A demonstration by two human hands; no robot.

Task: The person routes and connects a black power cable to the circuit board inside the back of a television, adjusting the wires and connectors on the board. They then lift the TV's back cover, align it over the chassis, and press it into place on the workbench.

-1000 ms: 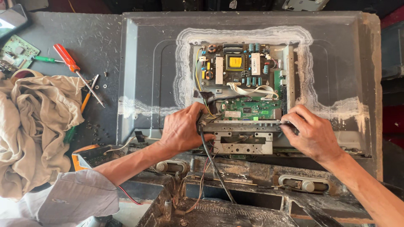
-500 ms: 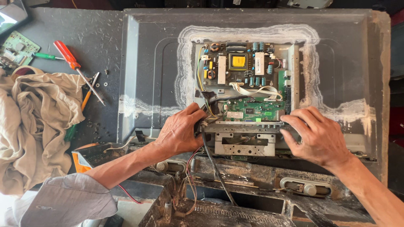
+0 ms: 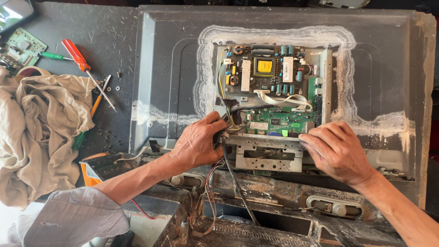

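Left hand (image 3: 197, 144) pinching black cable bundle (image 3: 222, 132) at green circuit board's (image 3: 279, 122) left edge | right hand (image 3: 337, 151) pressing flat on grey metal bracket's (image 3: 267, 154) right end | red-handled screwdriver (image 3: 84, 66) near desk's far-left corner, beside crumpled beige cloth (image 3: 41, 137)

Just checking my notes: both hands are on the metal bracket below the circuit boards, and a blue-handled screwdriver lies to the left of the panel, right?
Not quite. The head view shows the screwdriver has a red handle, not blue. The rest holds: the left hand and right hand are at the ends of the bracket below the circuit boards, and the screwdriver lies left of the panel.
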